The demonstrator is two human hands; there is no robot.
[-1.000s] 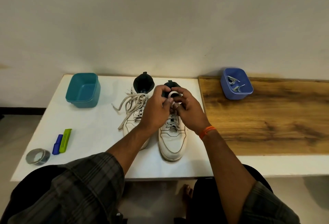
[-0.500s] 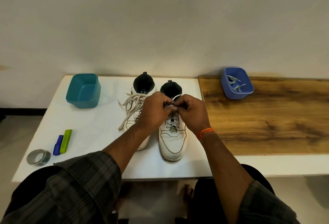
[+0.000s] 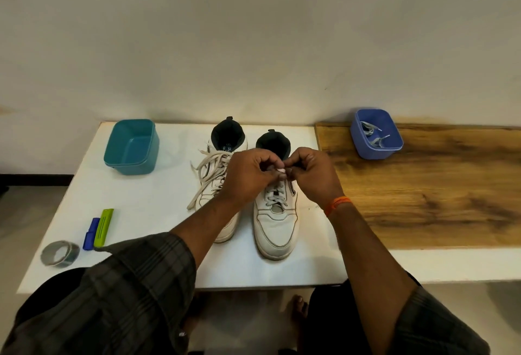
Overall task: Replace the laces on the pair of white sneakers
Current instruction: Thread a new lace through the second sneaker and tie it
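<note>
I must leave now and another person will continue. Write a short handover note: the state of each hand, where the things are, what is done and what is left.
Left hand and right hand: both pinch the pale lace above the right white leather sneaker; neither grip is free.
Things: both sneakers stand side by side on the white table. The left white sneaker has its lace loose, ends spread on the table. The blue plastic tub on the wooden board holds grey laces. The teal plastic tub looks empty.
Done: the right sneaker is laced along its lower eyelets.
Left: finish its top, then handle the left sneaker.
</note>
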